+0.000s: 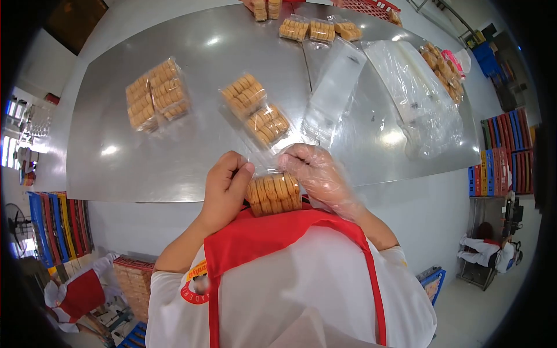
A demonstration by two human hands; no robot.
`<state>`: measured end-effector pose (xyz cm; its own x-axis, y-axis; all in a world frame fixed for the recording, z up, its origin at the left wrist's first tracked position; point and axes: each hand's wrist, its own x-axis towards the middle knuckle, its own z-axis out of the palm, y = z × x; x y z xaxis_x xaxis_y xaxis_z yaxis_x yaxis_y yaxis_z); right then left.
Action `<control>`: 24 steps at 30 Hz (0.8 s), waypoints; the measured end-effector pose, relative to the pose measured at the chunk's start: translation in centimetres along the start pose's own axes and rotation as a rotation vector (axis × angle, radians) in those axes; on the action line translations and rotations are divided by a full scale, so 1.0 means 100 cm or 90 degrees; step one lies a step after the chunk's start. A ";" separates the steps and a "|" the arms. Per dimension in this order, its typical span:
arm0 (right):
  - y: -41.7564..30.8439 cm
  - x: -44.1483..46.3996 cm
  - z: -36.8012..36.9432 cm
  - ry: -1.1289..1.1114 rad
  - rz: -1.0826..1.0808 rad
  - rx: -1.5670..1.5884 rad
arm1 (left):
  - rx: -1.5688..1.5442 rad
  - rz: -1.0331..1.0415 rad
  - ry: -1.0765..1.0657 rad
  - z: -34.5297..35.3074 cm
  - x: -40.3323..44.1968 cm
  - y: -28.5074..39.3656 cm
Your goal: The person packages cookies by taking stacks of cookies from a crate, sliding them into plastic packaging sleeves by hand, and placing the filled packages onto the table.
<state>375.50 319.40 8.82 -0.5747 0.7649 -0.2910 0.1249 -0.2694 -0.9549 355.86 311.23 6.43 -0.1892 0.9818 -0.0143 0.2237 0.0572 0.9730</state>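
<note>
A clear plastic bag of cookies [274,194], stacked in rows, is held upright close to the red apron, at the table's near edge. My bare left hand [227,184] pinches the bag's top at its left corner. On the other side, my right hand [316,177], in a clear plastic glove, has its fingers closed on the bag's top right. Just beyond my hands lie two filled cookie packs [255,109] in clear plastic, end to end. A stack of flat clear bags [333,87] lies to the right of them.
Filled cookie packs [156,95] sit at the left of the metal table [209,40]. More packs [321,30] stand at the back, near another person's hand [249,4] and a red crate [371,7]. Plastic sheeting [415,98] and bagged cookies [444,69] lie right.
</note>
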 end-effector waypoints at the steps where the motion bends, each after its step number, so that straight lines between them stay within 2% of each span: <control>1: 0.005 0.004 0.000 -0.007 0.019 0.013 | -0.071 -0.045 -0.005 0.000 0.000 -0.006; 3: 0.018 0.010 0.000 -0.004 0.022 0.046 | -0.214 -0.135 -0.017 0.002 0.001 -0.012; 5: 0.028 0.016 0.002 0.013 -0.006 0.084 | -0.320 -0.159 0.005 0.005 0.004 -0.008; 6: 0.027 0.015 0.000 -0.007 0.043 0.136 | -0.373 -0.171 0.019 0.006 0.005 -0.005; 8: 0.019 0.015 -0.003 -0.052 0.141 0.241 | -0.198 -0.163 -0.061 -0.004 0.006 -0.007; 11: 0.016 0.016 -0.006 -0.057 0.183 0.206 | -0.025 -0.116 -0.098 -0.014 0.001 -0.006; 14: 0.011 0.003 -0.001 -0.081 0.110 0.161 | 0.068 -0.052 -0.114 -0.018 0.000 0.000; 15: 0.013 0.003 -0.003 -0.112 0.125 0.157 | 0.094 -0.030 -0.125 -0.019 0.000 0.004; 18: 0.026 0.005 -0.007 -0.173 0.137 0.144 | 0.334 0.078 -0.196 -0.019 0.001 0.018; 21: 0.036 0.003 -0.008 -0.178 0.100 0.155 | 0.515 0.264 -0.178 -0.017 0.004 0.021; 23: 0.040 -0.002 -0.010 -0.175 0.080 0.199 | 0.489 0.067 -0.285 -0.017 0.009 0.023; 24: 0.042 -0.004 -0.012 -0.220 0.092 0.272 | 0.475 -0.022 -0.341 -0.015 0.015 0.024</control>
<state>377.18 318.69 4.88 -0.8159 0.4863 -0.3127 -0.0752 -0.6255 -0.7766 354.65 312.54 9.13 0.2191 0.9193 -0.3270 0.8202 0.0080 0.5720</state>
